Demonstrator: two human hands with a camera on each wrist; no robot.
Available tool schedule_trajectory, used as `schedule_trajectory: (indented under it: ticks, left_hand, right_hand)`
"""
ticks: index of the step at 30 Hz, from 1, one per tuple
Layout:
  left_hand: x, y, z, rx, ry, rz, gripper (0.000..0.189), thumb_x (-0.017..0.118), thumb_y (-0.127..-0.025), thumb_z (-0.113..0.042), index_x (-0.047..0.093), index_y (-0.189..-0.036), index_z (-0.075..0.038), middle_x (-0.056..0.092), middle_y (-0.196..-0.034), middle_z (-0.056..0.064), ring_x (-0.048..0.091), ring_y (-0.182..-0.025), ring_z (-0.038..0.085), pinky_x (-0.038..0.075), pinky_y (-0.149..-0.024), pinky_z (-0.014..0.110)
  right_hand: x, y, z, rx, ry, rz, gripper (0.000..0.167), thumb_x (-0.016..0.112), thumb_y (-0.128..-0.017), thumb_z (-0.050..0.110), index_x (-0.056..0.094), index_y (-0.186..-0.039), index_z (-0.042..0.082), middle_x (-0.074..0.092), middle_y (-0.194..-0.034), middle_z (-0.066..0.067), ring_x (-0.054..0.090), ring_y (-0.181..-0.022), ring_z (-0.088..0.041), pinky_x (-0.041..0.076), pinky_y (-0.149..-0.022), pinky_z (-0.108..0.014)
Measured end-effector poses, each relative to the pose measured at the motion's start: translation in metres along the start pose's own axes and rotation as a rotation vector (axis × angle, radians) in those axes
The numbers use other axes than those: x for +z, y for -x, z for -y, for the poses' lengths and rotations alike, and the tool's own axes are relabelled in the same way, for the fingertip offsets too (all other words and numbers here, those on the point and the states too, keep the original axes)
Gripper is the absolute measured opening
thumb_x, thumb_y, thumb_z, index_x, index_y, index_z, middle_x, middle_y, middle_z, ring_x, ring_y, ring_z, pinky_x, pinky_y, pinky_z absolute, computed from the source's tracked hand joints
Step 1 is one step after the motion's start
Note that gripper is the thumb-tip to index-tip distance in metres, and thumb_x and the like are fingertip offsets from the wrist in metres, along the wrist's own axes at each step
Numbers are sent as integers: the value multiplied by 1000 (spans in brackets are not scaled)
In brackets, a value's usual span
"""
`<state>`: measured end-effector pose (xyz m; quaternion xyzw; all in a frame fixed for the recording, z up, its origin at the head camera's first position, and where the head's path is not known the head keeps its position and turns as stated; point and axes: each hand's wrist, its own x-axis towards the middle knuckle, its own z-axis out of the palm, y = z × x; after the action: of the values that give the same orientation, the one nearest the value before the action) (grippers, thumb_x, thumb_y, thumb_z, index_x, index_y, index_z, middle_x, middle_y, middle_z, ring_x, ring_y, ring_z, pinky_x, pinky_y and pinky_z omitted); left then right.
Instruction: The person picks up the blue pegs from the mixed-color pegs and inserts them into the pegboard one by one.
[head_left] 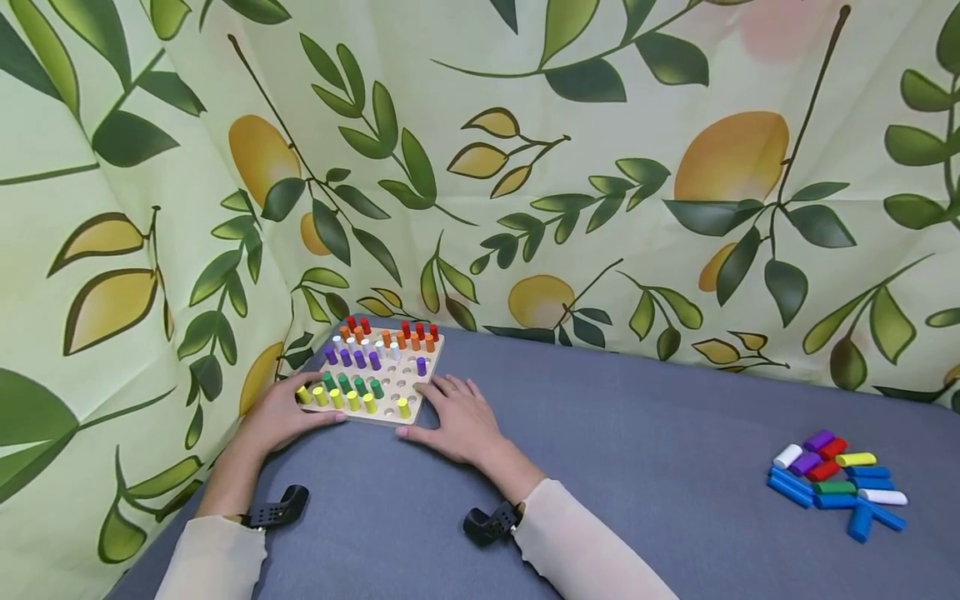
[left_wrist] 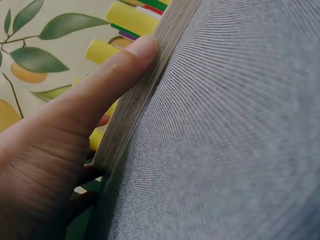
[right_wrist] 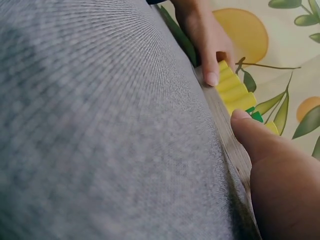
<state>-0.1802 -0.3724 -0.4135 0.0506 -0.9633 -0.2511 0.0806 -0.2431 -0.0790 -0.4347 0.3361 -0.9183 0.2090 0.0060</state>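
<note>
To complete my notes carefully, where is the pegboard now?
In the head view, the pegboard sits left of centre, between the left hand and right hand, near the patterned cloth.

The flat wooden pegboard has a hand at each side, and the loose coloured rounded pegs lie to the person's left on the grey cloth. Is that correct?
Not quite: the head view shows the loose coloured rounded pegs lying on the grey cloth to the person's right. The flat wooden pegboard does have the left hand and right hand at its sides.

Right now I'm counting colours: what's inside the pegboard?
Red, orange, white, purple, green and yellow pegs stand in the pegboard; other holes look empty. The left hand hides its near-left corner.
</note>
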Motion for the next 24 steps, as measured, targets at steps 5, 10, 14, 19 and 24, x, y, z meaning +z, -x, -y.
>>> schedule_trajectory:
  ticks: [5,10,14,19,24]
  left_hand:
    - [2,-1,-4,20,-5,-9,92,85,-75,-51,54,-140,5,57,-139,33,54,-128,47,44,-108,62]
    - [4,-2,-8,43,-14,-18,93,86,-73,-54,55,-139,5,59,-136,32,56,-126,47,45,-106,61]
    - [5,0,-11,33,-31,-10,95,85,-73,-57,54,-140,4,57,-138,32,54,-127,48,45,-107,62]
    - [9,3,-17,32,-31,-2,96,84,-73,-59,55,-139,3,56,-140,31,53,-129,49,44,-107,64]
    - [14,2,-25,37,-45,18,98,82,-72,-64,55,-140,1,55,-142,30,52,-131,48,43,-107,64]
  right_hand:
    - [-1,5,-2,4,12,-10,80,52,-88,78,46,-152,30,45,-159,-4,36,-152,-28,24,-127,-54]
    - [-1,9,-6,21,23,-23,80,54,-87,78,47,-151,30,46,-158,-4,36,-151,-29,24,-127,-54]
    - [-2,12,-8,22,20,-29,81,54,-86,78,48,-151,29,47,-157,-3,36,-151,-28,23,-128,-54]
    - [-4,19,-13,6,12,-48,80,56,-85,78,51,-148,28,50,-154,-3,40,-149,-26,26,-127,-52]
    - [-9,29,-21,7,21,-59,79,57,-86,77,52,-147,28,51,-154,-3,42,-148,-27,28,-127,-50]
